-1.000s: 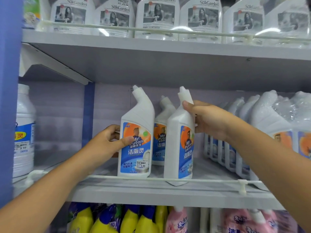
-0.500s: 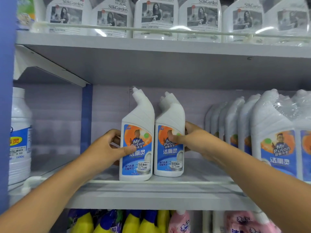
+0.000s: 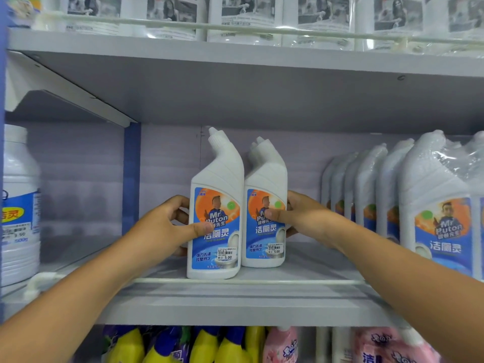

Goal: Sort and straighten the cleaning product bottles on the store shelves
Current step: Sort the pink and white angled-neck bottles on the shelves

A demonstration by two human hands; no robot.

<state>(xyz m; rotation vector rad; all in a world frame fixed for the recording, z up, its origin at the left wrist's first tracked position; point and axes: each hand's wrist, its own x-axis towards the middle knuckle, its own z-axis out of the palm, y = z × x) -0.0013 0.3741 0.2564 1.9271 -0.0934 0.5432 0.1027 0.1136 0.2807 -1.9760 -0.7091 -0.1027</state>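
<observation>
Two white Mr Puton toilet-cleaner bottles with bent necks stand upright side by side on the middle shelf (image 3: 235,302), labels facing me. My left hand (image 3: 167,226) grips the left bottle (image 3: 217,195) from its left side, thumb across the label. The right bottle (image 3: 267,184) stands slightly further back, and my right hand (image 3: 301,216) grips it from the right, thumb on its label. A third bottle's cap peeks out behind the right bottle.
A shrink-wrapped row of the same bottles (image 3: 429,205) fills the shelf's right end. A large white jug (image 3: 18,205) stands at the far left. A thin rail (image 3: 262,281) guards the shelf front. Pouches line the shelf above; yellow and pink bottles sit below.
My right hand turned its bottle label-forward and set it down beside the left bottle, then slid from its neck to its side. The left hand kept its hold.
</observation>
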